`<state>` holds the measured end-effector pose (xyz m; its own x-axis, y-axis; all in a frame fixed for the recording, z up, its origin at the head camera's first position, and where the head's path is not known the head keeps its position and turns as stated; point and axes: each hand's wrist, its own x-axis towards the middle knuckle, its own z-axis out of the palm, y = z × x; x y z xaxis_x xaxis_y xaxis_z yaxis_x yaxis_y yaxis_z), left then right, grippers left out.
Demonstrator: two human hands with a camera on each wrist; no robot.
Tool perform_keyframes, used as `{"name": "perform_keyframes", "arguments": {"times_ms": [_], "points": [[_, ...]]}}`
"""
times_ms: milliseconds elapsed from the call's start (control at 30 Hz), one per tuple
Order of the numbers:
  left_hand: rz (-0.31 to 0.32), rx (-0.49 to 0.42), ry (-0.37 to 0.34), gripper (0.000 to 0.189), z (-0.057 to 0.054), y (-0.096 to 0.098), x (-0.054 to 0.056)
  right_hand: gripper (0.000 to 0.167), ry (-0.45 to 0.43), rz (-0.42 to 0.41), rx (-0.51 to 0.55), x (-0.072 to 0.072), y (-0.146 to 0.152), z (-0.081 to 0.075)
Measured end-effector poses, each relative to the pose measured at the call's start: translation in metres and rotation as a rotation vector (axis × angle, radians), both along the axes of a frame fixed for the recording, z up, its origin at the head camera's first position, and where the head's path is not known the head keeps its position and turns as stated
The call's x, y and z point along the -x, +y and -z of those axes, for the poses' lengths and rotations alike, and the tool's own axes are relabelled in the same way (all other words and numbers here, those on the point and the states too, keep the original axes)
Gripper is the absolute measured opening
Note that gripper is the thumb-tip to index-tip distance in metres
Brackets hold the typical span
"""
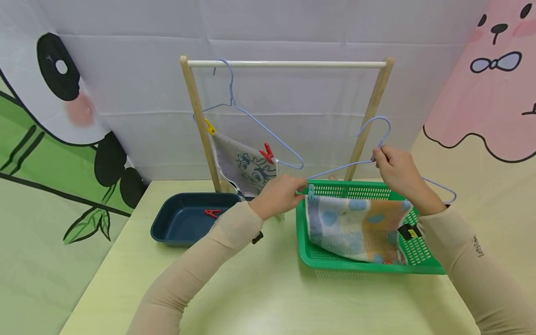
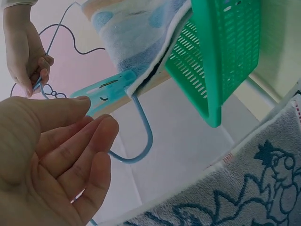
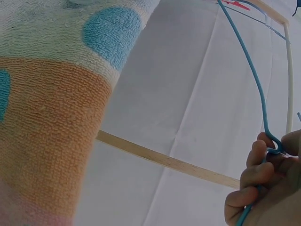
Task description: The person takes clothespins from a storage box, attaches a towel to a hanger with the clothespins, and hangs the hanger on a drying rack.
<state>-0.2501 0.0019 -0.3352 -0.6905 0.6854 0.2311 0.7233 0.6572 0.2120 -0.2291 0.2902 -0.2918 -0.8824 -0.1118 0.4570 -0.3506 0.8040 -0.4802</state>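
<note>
My right hand [image 1: 399, 174] grips a blue wire hanger [image 1: 341, 167] just below its hook, fingers curled round the wire. Hanging at the hanger is a patterned towel [image 1: 347, 228] with blue dots and an orange band. A light-blue clothespin [image 2: 106, 92] sits on its left corner, beside the hanger's rounded end. Close to this clothespin is my left hand [image 1: 282, 195]. In the left wrist view its fingers are loosely bent, with a gap between thumb and forefinger; the thumb tip overlaps the clothespin's end. Under the towel stands a green basket [image 1: 307, 260].
A wooden rack [image 1: 286, 64] with a white bar stands behind. Another blue hanger [image 1: 268, 130] hangs there with a grey towel [image 1: 236, 158], a yellow clothespin [image 1: 210, 127] and a red clothespin [image 1: 267, 153]. At left, a dark blue tub [image 1: 167, 228] holds a red clothespin [image 1: 212, 213].
</note>
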Motion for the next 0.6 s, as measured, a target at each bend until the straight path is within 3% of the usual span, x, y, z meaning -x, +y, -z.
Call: {"name": "perform_keyframes", "arguments": {"times_ms": [600], "points": [[-0.037,0.029,-0.062,0.015,0.017,-0.052,0.004,0.04,-0.052,0.028,-0.018,0.001,0.006,0.002]]}}
